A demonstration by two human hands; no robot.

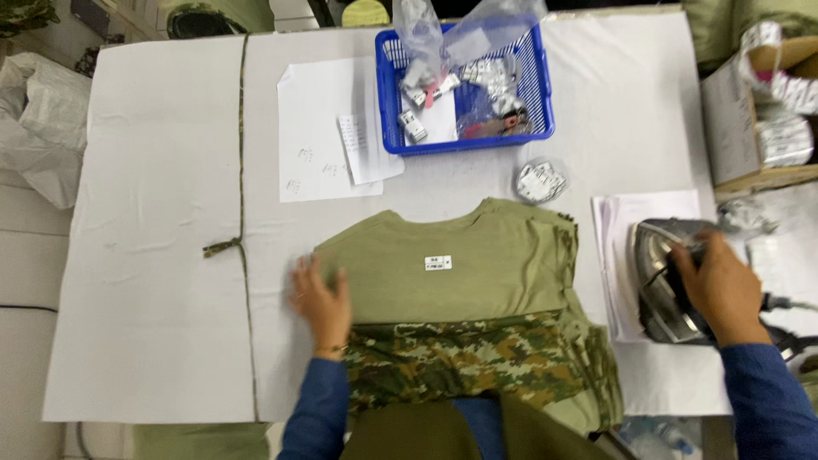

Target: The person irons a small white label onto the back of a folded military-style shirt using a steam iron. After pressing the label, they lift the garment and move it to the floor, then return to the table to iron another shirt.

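An olive-green T-shirt lies flat on the white table, with a small white label near its middle and a camouflage-patterned part toward me. My left hand rests open and flat on the shirt's left edge. My right hand grips the handle of a dark steam iron that stands on a stack of white paper to the right of the shirt.
A blue plastic basket holding plastic bags and small tags sits at the far middle. White paper sheets lie left of it. A small bundle of tags lies beside the collar. A cardboard box stands far right. A cord crosses the table.
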